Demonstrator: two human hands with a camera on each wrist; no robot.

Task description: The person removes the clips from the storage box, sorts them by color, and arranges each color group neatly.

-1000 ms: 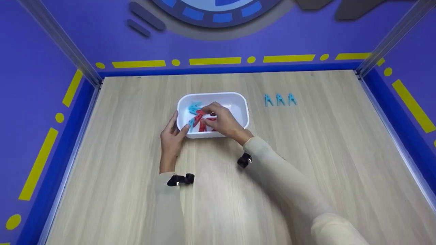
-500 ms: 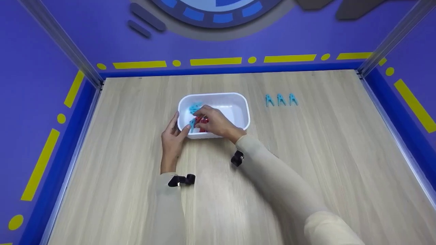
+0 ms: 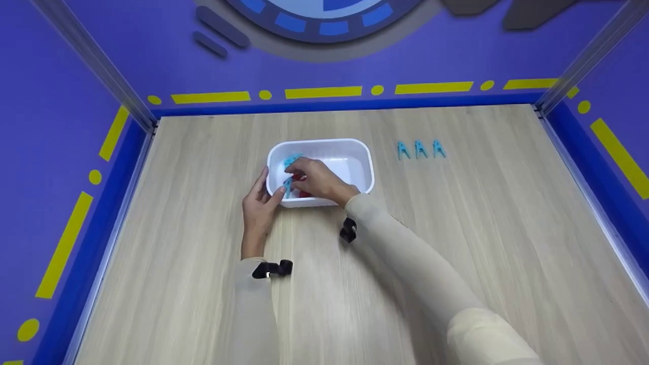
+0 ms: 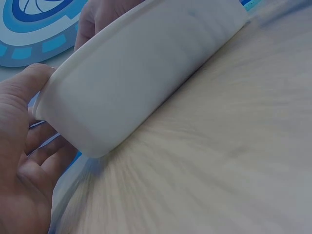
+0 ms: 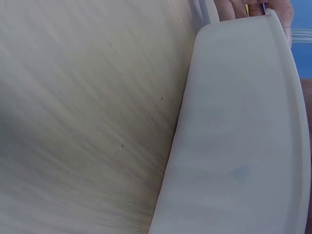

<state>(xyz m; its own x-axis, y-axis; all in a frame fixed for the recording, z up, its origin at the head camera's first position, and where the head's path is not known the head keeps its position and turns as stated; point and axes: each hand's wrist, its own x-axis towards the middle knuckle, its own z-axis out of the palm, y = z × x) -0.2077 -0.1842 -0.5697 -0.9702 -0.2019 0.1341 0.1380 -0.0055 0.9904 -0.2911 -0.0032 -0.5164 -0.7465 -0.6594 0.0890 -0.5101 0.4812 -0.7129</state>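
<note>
Bare right hand (image 3: 322,178) hides most of the red plastic clips (image 3: 304,194), so can't tell if it's pinching one. Wrist cams miss whatever's inside the white rectangular plastic tub (image 3: 350,170). Round blue wall graphic (image 3: 333,28) gets chopped off up top.

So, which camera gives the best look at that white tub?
The head view: it looks into the white tub and shows most of its rim, though the right hand hides part of the inside. Both wrist views show just its outside and rim, cut off by the frame, with no look inside.
</note>
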